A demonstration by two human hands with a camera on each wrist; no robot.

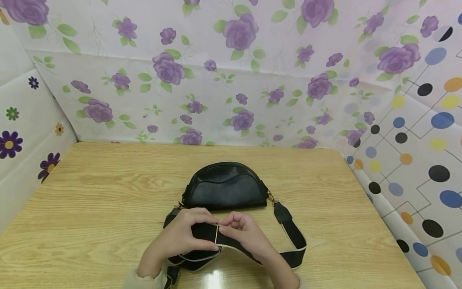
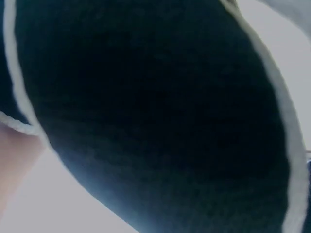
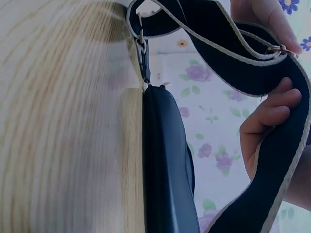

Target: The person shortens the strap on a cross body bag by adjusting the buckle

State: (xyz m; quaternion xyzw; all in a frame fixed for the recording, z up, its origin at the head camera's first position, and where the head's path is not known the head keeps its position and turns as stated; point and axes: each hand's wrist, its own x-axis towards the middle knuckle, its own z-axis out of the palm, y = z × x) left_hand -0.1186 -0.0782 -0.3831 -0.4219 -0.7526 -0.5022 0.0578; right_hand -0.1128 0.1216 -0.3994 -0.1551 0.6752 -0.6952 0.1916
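A wide black strap with pale edges (image 1: 202, 231) runs between the hands and belongs to a black half-round bag (image 1: 227, 188) lying just beyond them. My left hand (image 1: 182, 230) grips the strap at a thin metal slider buckle (image 1: 216, 234), thumb at its near end and fingers at its far end. Close by on the right, my right hand (image 1: 249, 235) pinches the strap beside that buckle with thumb and fingertips. In the right wrist view the buckle (image 3: 279, 49) shows with webbing looped through it. Webbing (image 2: 155, 116) fills most of the left wrist view, hiding the left fingers.
The strap's right end (image 1: 283, 212) hooks to the bag with a metal clasp and loops over the wooden table (image 1: 108, 192). More strap lies bunched beneath the left hand. Flowered cloth (image 1: 216, 80) stands behind the table; dotted cloth (image 1: 426, 180) stands at the right.
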